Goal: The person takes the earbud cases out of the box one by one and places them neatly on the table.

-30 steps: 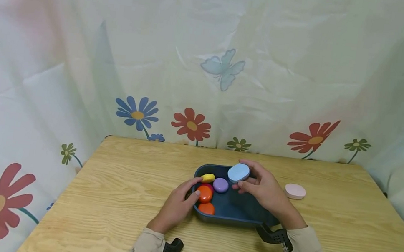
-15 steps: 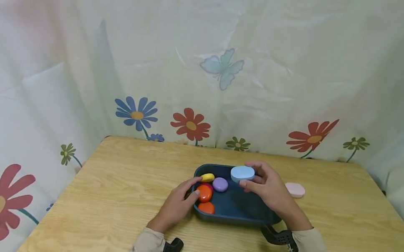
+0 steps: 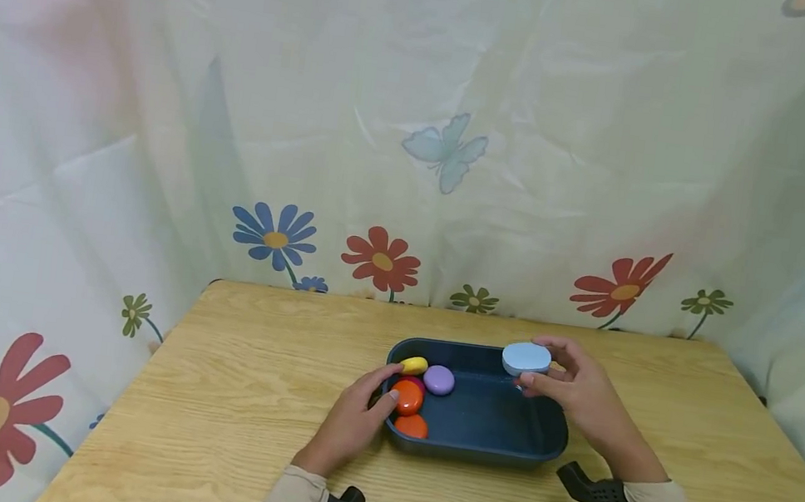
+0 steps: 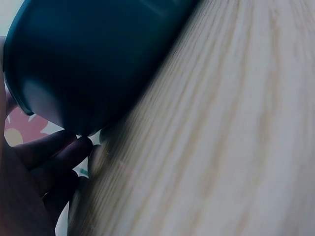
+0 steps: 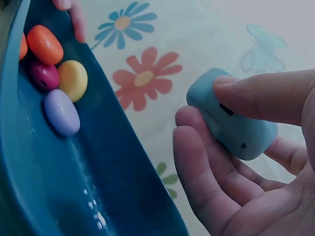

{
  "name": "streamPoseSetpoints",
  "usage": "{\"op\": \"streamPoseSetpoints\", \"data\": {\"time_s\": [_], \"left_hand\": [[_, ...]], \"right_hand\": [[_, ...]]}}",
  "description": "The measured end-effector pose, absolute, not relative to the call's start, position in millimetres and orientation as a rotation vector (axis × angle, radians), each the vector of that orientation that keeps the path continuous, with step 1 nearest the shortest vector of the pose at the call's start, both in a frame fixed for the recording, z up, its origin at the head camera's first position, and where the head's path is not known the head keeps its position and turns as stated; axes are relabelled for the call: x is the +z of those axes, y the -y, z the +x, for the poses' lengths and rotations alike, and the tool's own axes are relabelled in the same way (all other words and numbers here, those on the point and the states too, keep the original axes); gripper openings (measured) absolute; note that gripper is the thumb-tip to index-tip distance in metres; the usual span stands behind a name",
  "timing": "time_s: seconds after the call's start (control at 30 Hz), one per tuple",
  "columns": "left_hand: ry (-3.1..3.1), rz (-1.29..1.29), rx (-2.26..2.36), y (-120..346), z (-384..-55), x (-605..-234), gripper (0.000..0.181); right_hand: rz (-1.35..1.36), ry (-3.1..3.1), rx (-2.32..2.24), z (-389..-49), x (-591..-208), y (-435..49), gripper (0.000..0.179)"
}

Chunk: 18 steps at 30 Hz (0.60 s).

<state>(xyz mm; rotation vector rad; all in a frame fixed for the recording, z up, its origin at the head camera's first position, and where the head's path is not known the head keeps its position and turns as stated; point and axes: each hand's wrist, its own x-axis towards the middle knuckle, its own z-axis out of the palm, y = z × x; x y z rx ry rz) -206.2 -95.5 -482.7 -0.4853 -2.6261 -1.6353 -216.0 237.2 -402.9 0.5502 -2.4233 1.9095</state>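
Toward 3 o'clock, the right hand [image 3: 591, 404] had carried a light-blue, smooth, rounded-oval piece [image 3: 527, 357] along since half a second earlier, while the left hand [image 3: 350, 419] had kept its place. Right thumb and fingers pinched the blue piece by its sides, and dark marks showed on its surface in the right wrist view. It hung near the far rim of a dark-blue, round-cornered, deep tray [image 3: 494, 423], at 1 o'clock from the tray's middle, clear of its floor.

At the tray's 9 o'clock end, the left hand gripped the rim, its fingertips near the base outside.

Inside, next to that hand, lay a glossy orange rounded piece [image 3: 409, 397] at 9 o'clock, partly over a magenta oval piece [image 5: 43, 74]. A yellow oval piece [image 3: 414, 365] and a lilac rounded piece [image 3: 439, 379] sat toward 10 o'clock, and a red-orange rounded piece [image 3: 412, 426] at 8 o'clock.

Under the tray spread a pale wood-grain table [image 3: 267, 368]; beyond, toward 12 o'clock, hung a pale cloth [image 3: 575, 138] printed with flowers and a butterfly.
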Motion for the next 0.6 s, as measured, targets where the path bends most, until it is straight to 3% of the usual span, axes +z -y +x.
{"op": "streamPoseSetpoints", "data": {"time_s": [0.6], "left_hand": [[2.636, -0.485, -1.633, 96.3, -203.4, -485.3, 0.042]], "right_hand": [[0.539, 2.284, 2.091, -208.9, -406.3, -272.0, 0.044]]}}
